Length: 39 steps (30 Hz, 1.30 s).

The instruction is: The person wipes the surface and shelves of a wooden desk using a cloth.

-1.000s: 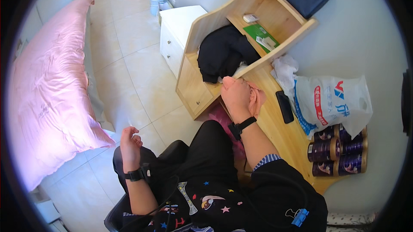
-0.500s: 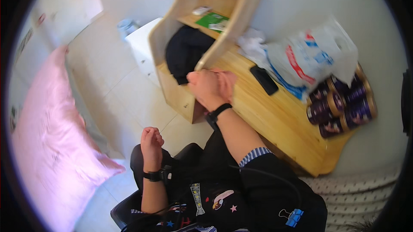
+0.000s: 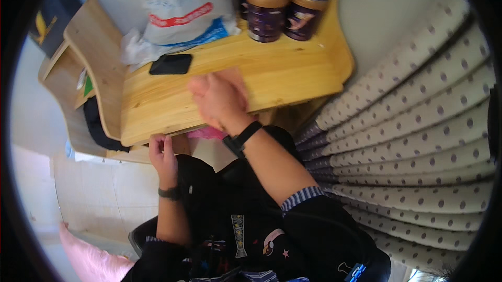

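Note:
My right hand (image 3: pixel 217 100) is closed round a pink cloth (image 3: pixel 236 82), which lies against the light wooden desk top (image 3: pixel 293 75) close to its front edge. Part of the cloth is hidden behind the hand. By the desk's front left corner is my left hand (image 3: pixel 163 157), its fingers curled in and nothing seen in them. A black phone (image 3: pixel 171 64) rests on the desk beyond the cloth.
Behind the phone stands a white plastic bag (image 3: pixel 188 12) with red and blue print. Several purple tins (image 3: pixel 265 15) are stacked at the back right. A wooden shelf unit (image 3: pixel 94 62) rises at the left, holding a black cloth item (image 3: pixel 97 125). A dotted curtain (image 3: pixel 402 141) hangs at the right.
The view has swung to the right. My right hand has moved with the pink cloth from beside the shelf's side panel to the desk's front middle. My left hand is now closer to the desk edge.

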{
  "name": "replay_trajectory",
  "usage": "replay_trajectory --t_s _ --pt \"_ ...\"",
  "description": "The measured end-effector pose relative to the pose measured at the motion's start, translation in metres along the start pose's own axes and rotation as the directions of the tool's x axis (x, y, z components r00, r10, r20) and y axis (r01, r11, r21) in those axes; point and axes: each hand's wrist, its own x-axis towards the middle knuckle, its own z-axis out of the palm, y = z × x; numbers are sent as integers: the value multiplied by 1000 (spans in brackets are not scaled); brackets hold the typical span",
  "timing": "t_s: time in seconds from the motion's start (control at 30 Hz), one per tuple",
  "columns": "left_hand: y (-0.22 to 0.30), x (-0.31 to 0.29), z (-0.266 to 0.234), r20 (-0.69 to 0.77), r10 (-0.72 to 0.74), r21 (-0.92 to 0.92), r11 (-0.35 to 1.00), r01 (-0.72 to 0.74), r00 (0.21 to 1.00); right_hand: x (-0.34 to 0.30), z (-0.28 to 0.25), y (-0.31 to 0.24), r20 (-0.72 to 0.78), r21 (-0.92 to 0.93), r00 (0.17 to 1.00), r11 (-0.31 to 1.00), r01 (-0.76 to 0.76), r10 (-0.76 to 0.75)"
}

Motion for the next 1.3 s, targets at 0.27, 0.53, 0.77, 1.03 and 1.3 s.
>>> replay_trajectory --t_s 0.27,0.53,0.77,1.03,1.3 --pt "14 38 74 185 382 723 571 -389 905 -41 -163 122 -365 -618 931 745 -250 10" --pt "14 44 132 291 453 693 507 -512 843 -56 -165 175 -464 -538 886 790 -294 13" --pt "10 50 133 285 457 717 482 -504 843 -33 -156 170 -356 -672 933 683 -287 41" --pt "30 36 145 340 401 723 466 -510 850 25 -185 176 -295 -555 902 712 -431 316" --pt "45 26 123 360 331 703 519 -486 873 46 -80 88 203 -440 969 871 220 -142"
